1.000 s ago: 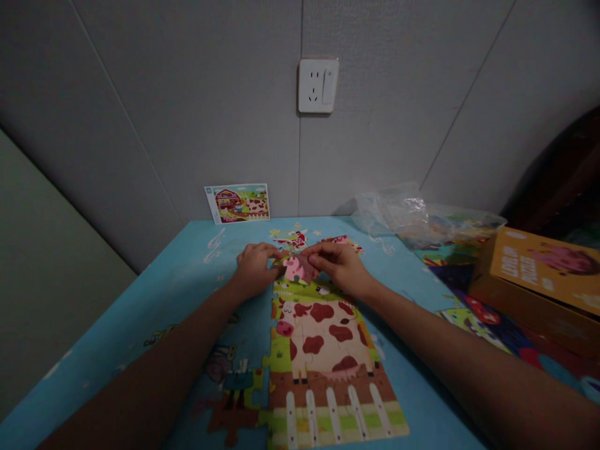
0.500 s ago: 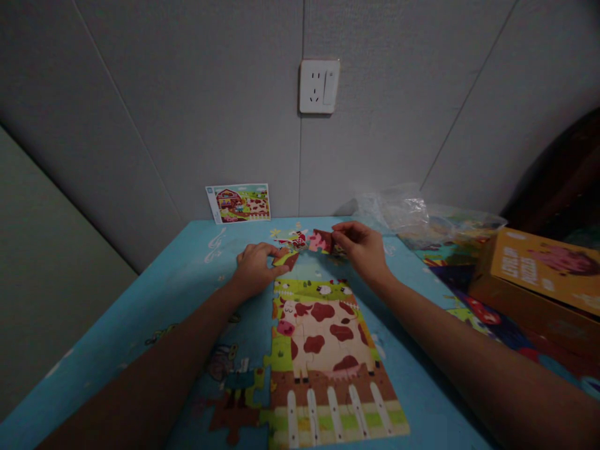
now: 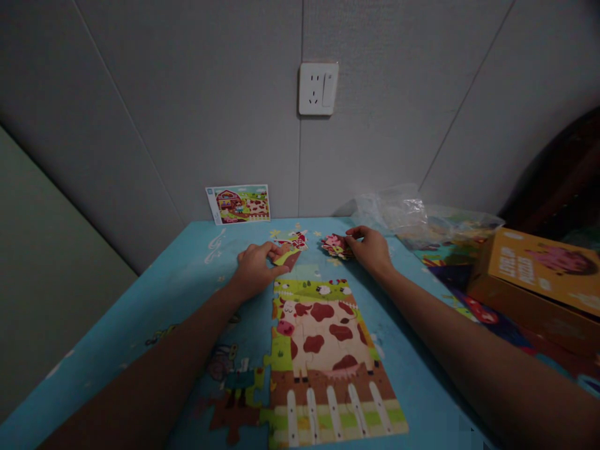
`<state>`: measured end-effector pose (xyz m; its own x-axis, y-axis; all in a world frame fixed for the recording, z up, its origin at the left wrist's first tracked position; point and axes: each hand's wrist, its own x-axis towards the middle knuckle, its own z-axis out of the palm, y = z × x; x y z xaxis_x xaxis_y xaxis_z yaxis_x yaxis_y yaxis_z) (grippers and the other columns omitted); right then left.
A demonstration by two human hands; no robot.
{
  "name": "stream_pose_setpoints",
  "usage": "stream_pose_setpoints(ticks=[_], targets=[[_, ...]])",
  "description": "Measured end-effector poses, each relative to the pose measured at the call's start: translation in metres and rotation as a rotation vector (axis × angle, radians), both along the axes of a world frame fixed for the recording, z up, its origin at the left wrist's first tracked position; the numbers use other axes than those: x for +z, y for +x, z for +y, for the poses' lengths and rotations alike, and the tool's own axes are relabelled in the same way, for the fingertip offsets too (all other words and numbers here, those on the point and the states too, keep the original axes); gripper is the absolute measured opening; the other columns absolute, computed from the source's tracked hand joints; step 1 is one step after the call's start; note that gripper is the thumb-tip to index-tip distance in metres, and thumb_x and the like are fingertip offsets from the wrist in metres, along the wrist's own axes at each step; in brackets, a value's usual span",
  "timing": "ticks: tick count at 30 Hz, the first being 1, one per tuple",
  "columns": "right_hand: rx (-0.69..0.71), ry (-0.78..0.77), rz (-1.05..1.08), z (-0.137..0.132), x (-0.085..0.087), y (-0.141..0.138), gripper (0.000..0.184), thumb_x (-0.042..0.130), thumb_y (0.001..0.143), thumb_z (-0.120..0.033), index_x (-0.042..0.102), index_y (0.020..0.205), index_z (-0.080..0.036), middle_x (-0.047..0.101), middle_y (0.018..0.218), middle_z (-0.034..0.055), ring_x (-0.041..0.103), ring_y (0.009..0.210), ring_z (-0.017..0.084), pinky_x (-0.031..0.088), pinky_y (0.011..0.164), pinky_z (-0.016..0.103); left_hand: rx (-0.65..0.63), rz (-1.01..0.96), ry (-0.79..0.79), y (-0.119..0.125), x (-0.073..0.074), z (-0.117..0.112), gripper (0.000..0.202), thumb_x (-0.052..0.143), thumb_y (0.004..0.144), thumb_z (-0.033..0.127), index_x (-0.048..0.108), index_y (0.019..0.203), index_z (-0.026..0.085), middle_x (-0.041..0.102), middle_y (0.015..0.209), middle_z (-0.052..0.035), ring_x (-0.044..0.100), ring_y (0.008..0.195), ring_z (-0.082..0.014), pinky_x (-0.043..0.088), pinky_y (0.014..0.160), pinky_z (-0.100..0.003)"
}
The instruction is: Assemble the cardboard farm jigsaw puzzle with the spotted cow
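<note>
A joined block of jigsaw pieces with a spotted cow (image 3: 323, 340) lies flat in the middle of the blue table. At its left edge, pieces with a figure in blue (image 3: 240, 379) are attached. Beyond the block, my left hand (image 3: 257, 265) is closed on a green and brown puzzle piece (image 3: 291, 258). My right hand (image 3: 369, 248) pinches a brown puzzle piece (image 3: 347, 240) at a small pile with a pink piece (image 3: 334, 242) on it. Between the hands, farther back, lies a red and white barn piece (image 3: 296, 240).
A picture card (image 3: 242, 205) of the farm scene leans against the wall below a socket (image 3: 318, 89). Clear plastic bags (image 3: 391, 209) lie at the back right. An orange puzzle box (image 3: 539, 275) stands at the right beside the blue table (image 3: 140, 312).
My right hand has moved slightly right and down, bringing the brown and pink pieces down to the pile. The left hand has stayed nearly in place with its piece.
</note>
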<state>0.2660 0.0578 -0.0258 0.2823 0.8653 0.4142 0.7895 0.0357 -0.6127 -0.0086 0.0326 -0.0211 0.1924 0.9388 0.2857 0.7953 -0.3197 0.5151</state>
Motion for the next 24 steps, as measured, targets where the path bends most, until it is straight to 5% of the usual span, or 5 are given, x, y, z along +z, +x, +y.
stream_pose_setpoints(ticks=[5, 11, 14, 18, 24], targets=[[0.103, 0.186, -0.144, -0.009, 0.009, -0.01, 0.021, 0.058, 0.078, -0.023, 0.071, 0.092, -0.014, 0.068, 0.089, 0.0106, 0.06, 0.084, 0.024, 0.044, 0.08, 0.038, -0.122, -0.106, 0.116, -0.001, 0.0, 0.0, 0.014, 0.058, 0.081, 0.023, 0.064, 0.093, 0.02, 0.069, 0.086, -0.0025, 0.059, 0.088, -0.021, 0.043, 0.085, -0.037], [0.748, 0.19, -0.174, -0.042, 0.02, -0.043, 0.044, 0.054, 0.089, -0.029, 0.054, 0.131, -0.016, 0.068, 0.098, 0.0093, 0.06, 0.084, 0.02, 0.046, 0.078, 0.034, -0.3, -0.19, 0.279, 0.002, 0.008, -0.01, 0.015, 0.058, 0.081, 0.02, 0.067, 0.094, 0.02, 0.067, 0.083, -0.0021, 0.058, 0.088, -0.0201, 0.043, 0.085, -0.036], [0.928, 0.142, -0.242, -0.051, 0.02, -0.051, 0.049, 0.057, 0.089, -0.031, 0.05, 0.136, -0.018, 0.068, 0.109, 0.0112, 0.061, 0.09, 0.021, 0.046, 0.08, 0.037, -0.336, -0.245, 0.297, 0.004, 0.011, -0.014, 0.01, 0.057, 0.083, 0.021, 0.067, 0.084, 0.019, 0.066, 0.081, -0.0022, 0.059, 0.083, -0.0179, 0.045, 0.082, -0.034], [0.932, 0.142, -0.277, -0.054, 0.022, -0.052, 0.061, 0.069, 0.079, -0.037, 0.051, 0.133, -0.015, 0.067, 0.107, 0.0129, 0.061, 0.092, 0.024, 0.046, 0.078, 0.038, -0.284, -0.352, 0.317, 0.005, 0.011, -0.014, 0.01, 0.059, 0.084, 0.022, 0.067, 0.083, 0.018, 0.067, 0.081, -0.0022, 0.06, 0.079, -0.0161, 0.048, 0.077, -0.031], [0.842, 0.213, -0.255, -0.053, 0.024, -0.05, 0.045, 0.064, 0.083, -0.036, 0.057, 0.123, -0.016, 0.068, 0.1, 0.0108, 0.06, 0.084, 0.021, 0.046, 0.075, 0.035, -0.305, -0.364, 0.338, 0.004, 0.012, -0.016, 0.019, 0.066, 0.082, 0.027, 0.069, 0.099, 0.019, 0.066, 0.081, -0.0013, 0.06, 0.081, -0.0165, 0.049, 0.079, -0.031]])
